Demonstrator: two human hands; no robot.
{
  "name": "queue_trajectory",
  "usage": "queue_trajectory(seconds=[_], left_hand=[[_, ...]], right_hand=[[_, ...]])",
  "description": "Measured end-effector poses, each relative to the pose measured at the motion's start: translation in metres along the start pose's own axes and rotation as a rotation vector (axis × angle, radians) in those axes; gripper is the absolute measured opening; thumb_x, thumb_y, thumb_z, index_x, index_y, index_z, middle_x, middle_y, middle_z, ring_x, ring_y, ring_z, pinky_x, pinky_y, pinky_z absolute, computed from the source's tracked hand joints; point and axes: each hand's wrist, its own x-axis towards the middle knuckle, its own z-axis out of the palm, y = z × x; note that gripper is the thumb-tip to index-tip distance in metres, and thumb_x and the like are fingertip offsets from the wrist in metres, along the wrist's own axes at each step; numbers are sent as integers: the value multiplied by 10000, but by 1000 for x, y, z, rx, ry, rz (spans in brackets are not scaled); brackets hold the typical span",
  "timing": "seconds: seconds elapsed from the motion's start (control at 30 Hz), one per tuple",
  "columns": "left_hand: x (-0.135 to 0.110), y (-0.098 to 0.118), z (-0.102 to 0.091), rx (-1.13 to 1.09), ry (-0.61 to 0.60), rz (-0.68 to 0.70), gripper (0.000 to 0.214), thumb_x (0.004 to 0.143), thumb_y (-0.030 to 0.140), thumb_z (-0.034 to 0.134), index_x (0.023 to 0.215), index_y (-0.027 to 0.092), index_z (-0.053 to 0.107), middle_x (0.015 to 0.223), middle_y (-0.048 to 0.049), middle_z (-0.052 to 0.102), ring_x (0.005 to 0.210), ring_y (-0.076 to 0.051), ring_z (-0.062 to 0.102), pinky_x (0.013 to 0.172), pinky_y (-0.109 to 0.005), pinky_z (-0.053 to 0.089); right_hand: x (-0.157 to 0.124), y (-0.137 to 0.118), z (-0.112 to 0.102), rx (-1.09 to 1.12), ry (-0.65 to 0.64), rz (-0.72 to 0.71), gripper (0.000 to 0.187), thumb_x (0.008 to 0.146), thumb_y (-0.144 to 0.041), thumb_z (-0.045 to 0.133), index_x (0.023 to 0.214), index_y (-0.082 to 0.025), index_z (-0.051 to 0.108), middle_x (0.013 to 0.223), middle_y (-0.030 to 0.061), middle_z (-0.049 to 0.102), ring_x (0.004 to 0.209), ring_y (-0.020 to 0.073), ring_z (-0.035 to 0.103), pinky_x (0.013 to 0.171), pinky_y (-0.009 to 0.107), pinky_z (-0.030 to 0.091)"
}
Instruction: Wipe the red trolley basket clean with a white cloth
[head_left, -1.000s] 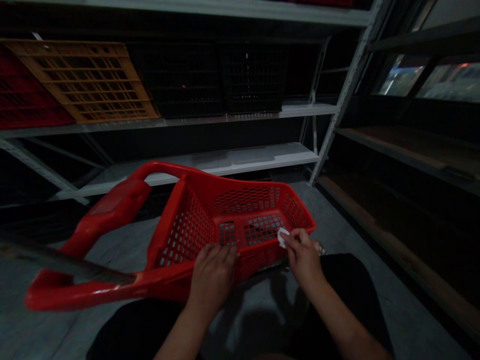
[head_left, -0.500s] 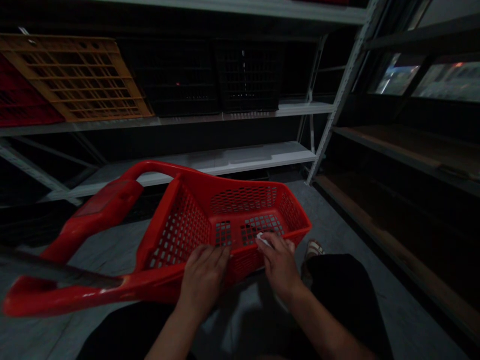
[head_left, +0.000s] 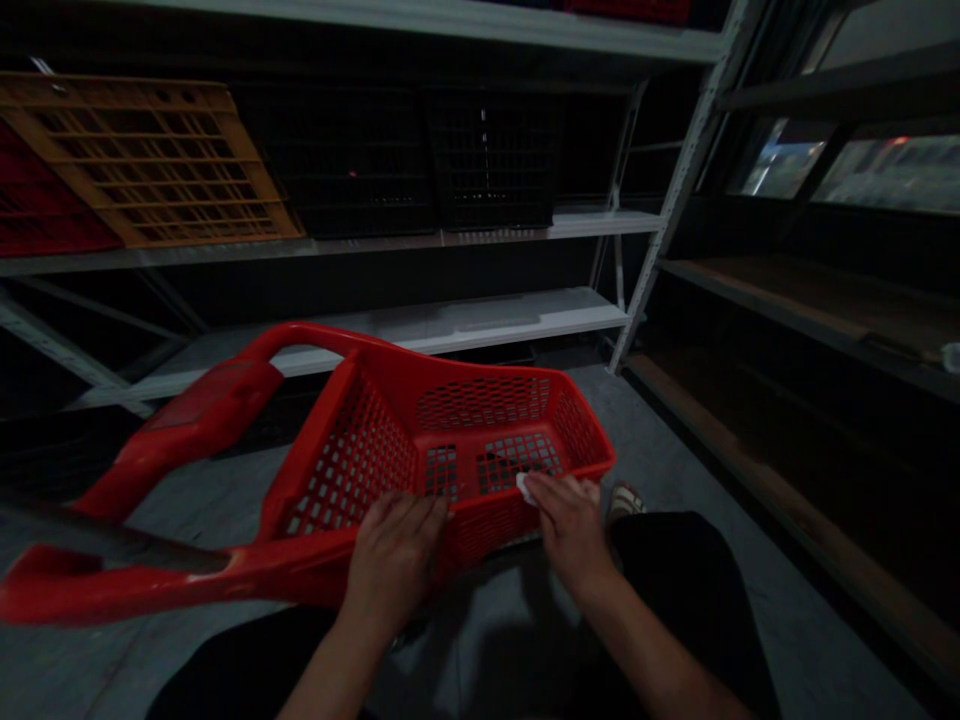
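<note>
A red plastic shopping cart [head_left: 480, 530] with a perforated basket stands in front of me, its looped handle at the left. My left hand [head_left: 394, 550] is closed over the near rim of the basket, thumb hidden behind the wall. Farther right on the same rim rests my right hand [head_left: 576, 525], fingers pressed together around a small white wipe [head_left: 525, 488]. Only a corner of the wipe shows past the fingertips; I cannot tell whether it is cloth or paper. The basket's grid floor [head_left: 517, 455] is visible between the walls.
Behind the cart is a white metal rack [head_left: 525, 318] carrying a yellow crate [head_left: 172, 165], a red crate [head_left: 45, 200] and dark crates [head_left: 491, 165]. Brown shelving [head_left: 825, 290] runs along the right. My knees flank the near side, and a sandalled foot [head_left: 624, 500] stands by the cart's right end.
My right hand has slid a little to the right along the rim with the white wipe. The left hand keeps its hold on the rim. The whole view has shifted slightly.
</note>
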Motion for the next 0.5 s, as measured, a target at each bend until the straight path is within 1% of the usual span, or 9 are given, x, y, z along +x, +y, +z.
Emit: queue_trajectory(seconds=[0.07,0.1,0.17,0.27,0.33,0.4,0.47,0.5], left_hand=[[0,-1,-1,-2,6,17,236,855,164,414,914,161,642,811,-33,689,769,-192,587,825,-373,359],[0,-1,-1,-4,12,27,245,858,162,404,915,158,642,809,-34,689,765,-192,586,822,-374,359],[0,-2,-1,-9,28,43,264,867,162,382,914,155,642,807,-35,690,753,-190,585,820,-374,359],[1,-2,-1,-11,41,42,259,873,176,387,907,160,643,801,-31,689,755,-186,588,825,-372,360],[2,-2,-1,-15,45,39,255,871,175,392,903,165,645,800,-29,689,760,-182,592,827,-369,362],[2,-3,-2,-16,37,40,263,867,168,387,908,167,647,805,-32,690,764,-180,594,828,-370,364],[2,-4,-3,-15,16,46,263,863,166,390,918,168,646,813,-33,691,765,-179,594,830,-372,365],[2,-5,-4,-12,7,50,261,861,167,392,919,168,646,813,-32,690,764,-180,594,829,-373,365]], right_hand=[[0,-12,7,30,-18,-32,364,809,-67,454,1090,-234,615,1100,21,660,868,178,561,767,336,267],[0,-14,8,34,-18,-43,367,809,-65,449,1086,-237,618,1102,18,659,864,177,562,766,335,268],[-2,-8,7,25,0,-49,372,801,-58,446,1072,-239,626,1095,18,663,853,174,566,757,332,272],[-7,22,-6,-39,45,-17,392,781,-44,445,1067,-235,633,1079,26,670,851,175,576,747,331,277],[-10,48,-17,-121,82,44,385,780,-53,447,1060,-231,641,1062,35,676,861,182,581,747,334,275],[-13,68,-25,-192,113,107,358,789,-78,453,1047,-232,649,1047,40,681,861,188,587,750,339,273],[-14,75,-29,-218,119,145,346,797,-94,459,1045,-239,651,1048,38,681,864,191,591,758,344,269],[-14,73,-29,-211,114,150,348,801,-94,460,1050,-244,649,1053,35,679,871,191,591,762,345,267]])
